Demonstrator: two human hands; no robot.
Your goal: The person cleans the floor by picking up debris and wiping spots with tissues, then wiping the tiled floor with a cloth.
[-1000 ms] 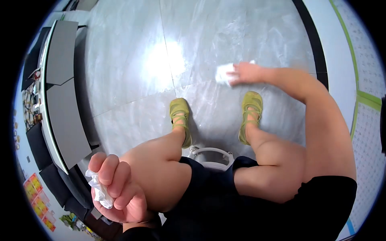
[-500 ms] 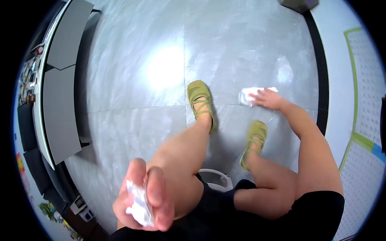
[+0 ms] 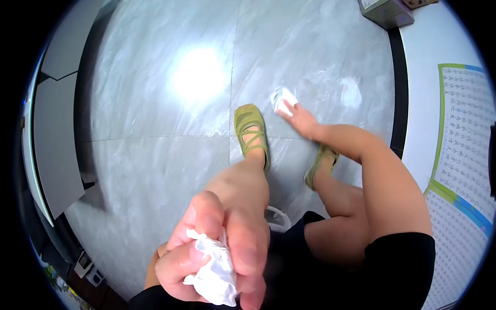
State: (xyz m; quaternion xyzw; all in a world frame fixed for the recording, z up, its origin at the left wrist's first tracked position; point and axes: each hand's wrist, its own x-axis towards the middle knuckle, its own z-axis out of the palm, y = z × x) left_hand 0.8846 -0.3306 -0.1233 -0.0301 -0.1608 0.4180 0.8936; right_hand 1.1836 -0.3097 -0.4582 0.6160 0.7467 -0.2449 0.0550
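My left hand (image 3: 206,253), close to the camera at the lower centre, has its fingers wrapped round a crumpled white tissue (image 3: 214,276). Out over the floor, my right hand (image 3: 298,119) presses a white cloth or tissue (image 3: 285,101) against the grey tiles (image 3: 279,57). That cloth lies right of my forward green shoe (image 3: 250,126). Beneath my right forearm, the other green shoe (image 3: 316,168) is partly hidden.
A grey cabinet or table (image 3: 58,129) stands along the left side. At the upper right, a box (image 3: 388,13) rests by the dark skirting (image 3: 399,93). Green-edged sheets with characters (image 3: 467,124) hang at right. A white curved frame (image 3: 279,219) shows behind my legs.
My right hand has moved the cloth left and slightly forward over the floor since half a second ago. My left hand has come further right, still holding its tissue. The camera view has shifted.
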